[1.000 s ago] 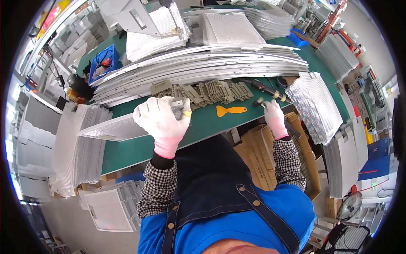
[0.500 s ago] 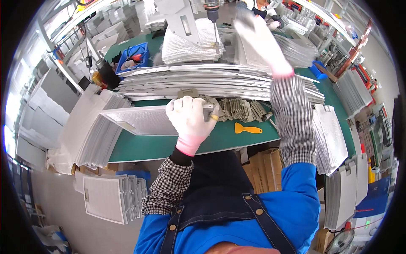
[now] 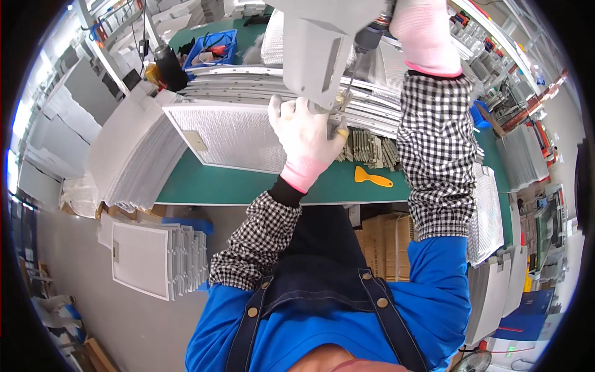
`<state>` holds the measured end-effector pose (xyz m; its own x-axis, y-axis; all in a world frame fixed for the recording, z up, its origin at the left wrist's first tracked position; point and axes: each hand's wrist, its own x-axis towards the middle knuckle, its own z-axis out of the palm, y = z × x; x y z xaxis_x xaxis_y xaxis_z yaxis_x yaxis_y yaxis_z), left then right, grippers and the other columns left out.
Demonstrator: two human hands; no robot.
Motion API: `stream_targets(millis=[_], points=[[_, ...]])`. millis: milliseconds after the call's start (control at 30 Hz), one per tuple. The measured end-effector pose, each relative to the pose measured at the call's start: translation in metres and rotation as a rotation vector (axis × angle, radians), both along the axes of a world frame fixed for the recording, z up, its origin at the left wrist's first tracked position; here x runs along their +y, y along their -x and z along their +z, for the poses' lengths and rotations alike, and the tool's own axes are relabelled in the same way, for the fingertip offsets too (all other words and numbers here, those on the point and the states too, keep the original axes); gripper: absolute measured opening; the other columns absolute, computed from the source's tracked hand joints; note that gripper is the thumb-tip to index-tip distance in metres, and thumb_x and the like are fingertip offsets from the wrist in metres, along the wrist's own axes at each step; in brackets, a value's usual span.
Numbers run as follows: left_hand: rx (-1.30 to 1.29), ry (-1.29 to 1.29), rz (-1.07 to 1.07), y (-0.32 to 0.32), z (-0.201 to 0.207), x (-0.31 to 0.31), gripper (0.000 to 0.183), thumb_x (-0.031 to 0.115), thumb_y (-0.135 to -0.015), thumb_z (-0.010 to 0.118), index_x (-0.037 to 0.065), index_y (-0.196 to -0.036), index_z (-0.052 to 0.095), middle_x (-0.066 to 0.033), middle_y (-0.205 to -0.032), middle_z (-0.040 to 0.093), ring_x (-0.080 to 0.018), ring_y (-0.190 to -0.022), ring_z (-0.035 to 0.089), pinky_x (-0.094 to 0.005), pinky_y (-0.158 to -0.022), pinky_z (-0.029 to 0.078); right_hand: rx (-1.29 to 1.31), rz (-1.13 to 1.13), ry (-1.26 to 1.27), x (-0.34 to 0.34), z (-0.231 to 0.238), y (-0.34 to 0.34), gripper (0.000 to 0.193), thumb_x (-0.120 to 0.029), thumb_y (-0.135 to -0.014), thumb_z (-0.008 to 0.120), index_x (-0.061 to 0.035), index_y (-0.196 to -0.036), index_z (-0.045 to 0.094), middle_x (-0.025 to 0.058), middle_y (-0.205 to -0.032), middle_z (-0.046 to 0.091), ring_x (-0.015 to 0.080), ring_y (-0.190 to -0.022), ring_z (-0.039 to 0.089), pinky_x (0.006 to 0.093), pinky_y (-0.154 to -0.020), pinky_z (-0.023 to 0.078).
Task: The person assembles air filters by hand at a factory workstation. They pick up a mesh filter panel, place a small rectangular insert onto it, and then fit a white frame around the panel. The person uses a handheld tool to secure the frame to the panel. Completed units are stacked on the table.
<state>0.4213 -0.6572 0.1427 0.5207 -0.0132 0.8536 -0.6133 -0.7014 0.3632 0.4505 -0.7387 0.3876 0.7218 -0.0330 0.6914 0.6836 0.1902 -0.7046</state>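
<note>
Right hand (image 3: 423, 28) went up, gripping a hanging screwdriver (image 3: 367, 38); left hand (image 3: 307, 133) clasps the mesh filter (image 3: 229, 133) edge, yellow scraper (image 3: 372, 177) beside.

White knit gloves with pink cuffs on left hand (image 3: 305, 133) and right hand (image 3: 423, 28); black-and-white checked sleeve covers, elastic at both ends; blue top beneath; dark navy bib apron, straps fastened with round buttons

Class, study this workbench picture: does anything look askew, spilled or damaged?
Nothing looks damaged or spilled. The mesh filter panel lies angled across the green bench, and the yellow scraper lies loose near its front edge.
</note>
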Motion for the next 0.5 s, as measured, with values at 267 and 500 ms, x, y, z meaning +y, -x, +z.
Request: stream_targets(millis=[267,500], points=[[-0.074,0.098,-0.039,-0.001,-0.015,-0.005,0.033,0.027,-0.07,0.081,0.023,-0.103,0.076,-0.0051,-0.112,0.065,-0.0335,-0.112,0.056,-0.0611,-0.109,0.033,-0.206,0.059,0.216,0.0,-0.016,0.014,0.034,-0.04,-0.107,0.058,-0.0096,-0.12,0.064,-0.0012,-0.099,0.062,0.0081,-0.085,0.058,0.0248,-0.075,0.047],[0.008,0.209,-0.199,-0.014,-0.039,-0.011,0.027,0.029,-0.066,0.082,0.024,-0.092,0.075,-0.0045,-0.091,0.054,-0.0309,-0.094,0.052,-0.0599,-0.108,0.033,0.093,0.313,-0.058,-0.004,-0.058,-0.02,0.033,-0.035,-0.106,0.061,-0.0073,-0.123,0.063,0.002,-0.104,0.065,0.0104,-0.088,0.061,0.0276,-0.078,0.05]])
